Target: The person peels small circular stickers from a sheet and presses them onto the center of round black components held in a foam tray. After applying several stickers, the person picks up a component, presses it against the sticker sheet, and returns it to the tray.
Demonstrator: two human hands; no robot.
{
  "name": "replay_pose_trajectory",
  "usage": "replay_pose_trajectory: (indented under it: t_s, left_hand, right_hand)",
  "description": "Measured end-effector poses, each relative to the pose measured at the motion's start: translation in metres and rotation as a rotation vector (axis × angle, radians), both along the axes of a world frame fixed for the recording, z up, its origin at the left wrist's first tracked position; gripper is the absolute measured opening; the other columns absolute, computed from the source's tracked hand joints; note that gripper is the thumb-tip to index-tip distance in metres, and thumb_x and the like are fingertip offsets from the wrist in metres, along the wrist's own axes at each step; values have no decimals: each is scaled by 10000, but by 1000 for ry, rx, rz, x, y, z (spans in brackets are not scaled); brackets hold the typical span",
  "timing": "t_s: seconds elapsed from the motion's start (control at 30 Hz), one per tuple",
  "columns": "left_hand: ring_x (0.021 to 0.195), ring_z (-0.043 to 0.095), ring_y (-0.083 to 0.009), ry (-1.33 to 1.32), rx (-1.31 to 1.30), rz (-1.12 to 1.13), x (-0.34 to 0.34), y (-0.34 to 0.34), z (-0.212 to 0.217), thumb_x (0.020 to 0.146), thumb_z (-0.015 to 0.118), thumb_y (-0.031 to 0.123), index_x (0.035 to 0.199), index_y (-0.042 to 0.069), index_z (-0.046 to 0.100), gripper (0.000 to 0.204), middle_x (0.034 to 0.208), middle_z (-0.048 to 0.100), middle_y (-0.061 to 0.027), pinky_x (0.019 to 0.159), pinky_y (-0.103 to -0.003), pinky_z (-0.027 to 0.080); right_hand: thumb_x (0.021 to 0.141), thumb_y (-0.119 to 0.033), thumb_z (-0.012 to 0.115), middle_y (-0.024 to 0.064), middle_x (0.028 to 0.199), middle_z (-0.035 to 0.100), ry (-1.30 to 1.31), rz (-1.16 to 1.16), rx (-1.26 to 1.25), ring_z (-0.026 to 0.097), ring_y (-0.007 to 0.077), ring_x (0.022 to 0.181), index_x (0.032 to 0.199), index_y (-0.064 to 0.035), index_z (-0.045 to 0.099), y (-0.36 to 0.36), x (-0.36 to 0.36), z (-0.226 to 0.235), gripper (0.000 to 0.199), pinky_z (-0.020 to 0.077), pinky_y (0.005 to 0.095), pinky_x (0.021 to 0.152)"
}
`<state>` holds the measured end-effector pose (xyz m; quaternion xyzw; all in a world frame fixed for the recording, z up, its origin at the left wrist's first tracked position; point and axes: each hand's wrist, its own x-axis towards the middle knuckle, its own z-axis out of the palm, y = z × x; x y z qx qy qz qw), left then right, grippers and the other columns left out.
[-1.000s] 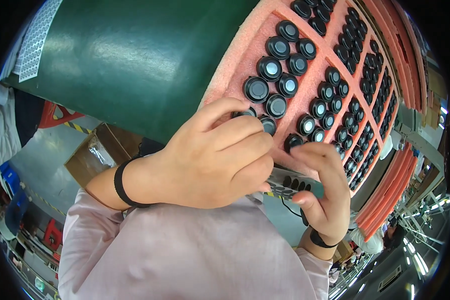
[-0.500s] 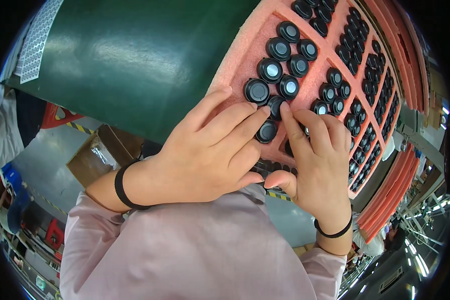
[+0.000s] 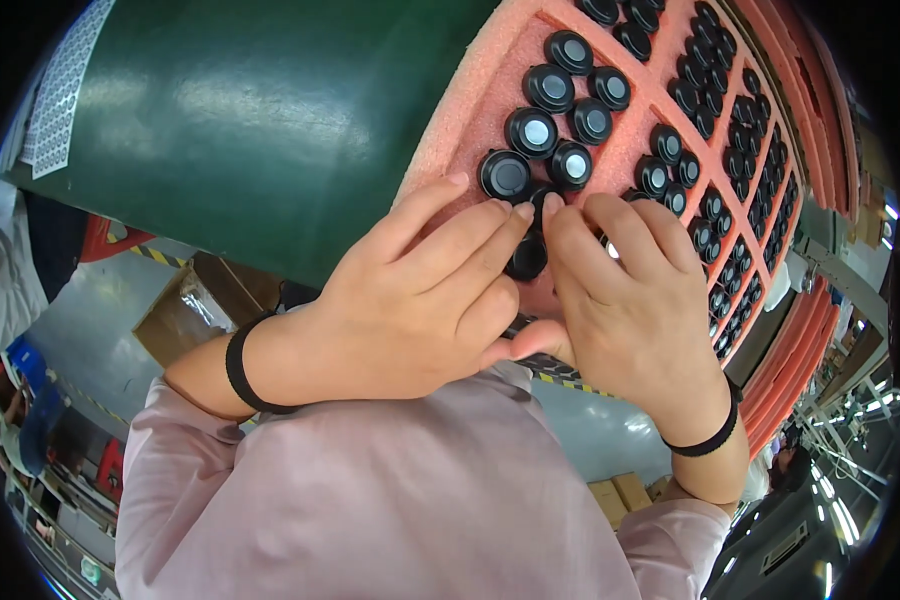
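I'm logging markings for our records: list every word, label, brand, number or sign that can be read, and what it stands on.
No word, brand or number can be read.
White sheet at far left: rows of small dark marks, too small to read.
Round black parts: no lettering can be made out.

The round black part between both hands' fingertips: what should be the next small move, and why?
I would probably nudge this round black part gently to settle it: the left hand and right hand both have fingertips at it in the pink foam tray, close to neighbouring parts, and hide whether it sits level.
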<state>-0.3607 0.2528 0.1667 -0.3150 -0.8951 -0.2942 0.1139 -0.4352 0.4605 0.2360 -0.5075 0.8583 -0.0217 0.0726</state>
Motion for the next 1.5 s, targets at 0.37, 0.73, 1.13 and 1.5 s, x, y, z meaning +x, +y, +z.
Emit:
replay_pose_trajectory:
  t_s: [0.37,0.73,1.13,1.5]
  left_hand:
    - [1148,611,-371,5,27,-24,3,-5,12,901,644,484,902,38,577,451,1292,651,-204,1077,-610,401]
    - [810,627,-264,-61,166,-155,14,7,21,851,745,403,1022,28,676,418,1005,659,-106,757,-405,501]
    - [634,547,-182,16,25,-234,10,24,35,831,754,315,975,55,714,300,758,540,-16,622,-316,438]
    - [630,539,-167,116,-30,-201,10,33,29,815,765,288,988,44,722,303,733,530,-3,622,-310,432]
  right_hand:
    - [899,-316,704,147,1200,625,-149,-298,-331,578,326,1092,1217,-1,682,26,27,1,448,439,433,969]
    - [702,-169,881,118,955,695,-450,-516,-495,651,314,862,1061,-7,678,41,88,8,443,505,380,752]
    - [668,-65,851,89,966,658,-394,-526,-609,616,310,895,965,-48,680,50,87,9,343,474,405,782]
    - [694,-36,811,82,895,615,-253,-537,-504,580,302,847,886,-52,624,46,89,9,268,444,406,742]
